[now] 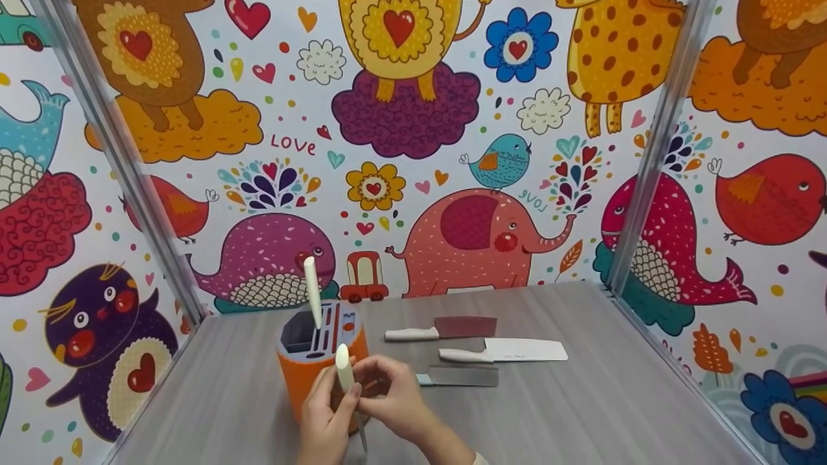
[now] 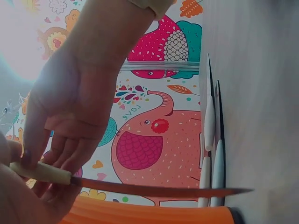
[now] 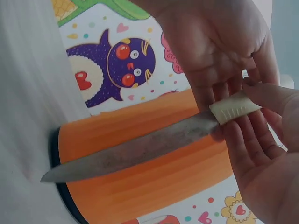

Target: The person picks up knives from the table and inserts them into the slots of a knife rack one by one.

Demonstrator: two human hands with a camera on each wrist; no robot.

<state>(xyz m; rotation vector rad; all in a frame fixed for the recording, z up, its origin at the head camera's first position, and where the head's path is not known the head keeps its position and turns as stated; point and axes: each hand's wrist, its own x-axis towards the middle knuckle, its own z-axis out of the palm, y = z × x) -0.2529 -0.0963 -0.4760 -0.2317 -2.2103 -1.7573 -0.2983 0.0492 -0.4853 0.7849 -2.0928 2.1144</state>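
Pointed kitchen knife: handle up, blade down, this side of orange knife block.
Left hand: grips handle, nearer block.
Right hand: pinches handle from right.
Slots: just beyond, facing up.

Head view evenly bright; glare whitens left-wrist view's upper left

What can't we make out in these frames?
- Blade of the standing knife: head view, hidden by the knife block.
- Most of the nearest cleaver's handle: head view, behind the right hand.
- Marks on the middle cleaver: head view, too small to read.
- Part of the held knife's handle: right wrist view, under a thumb.
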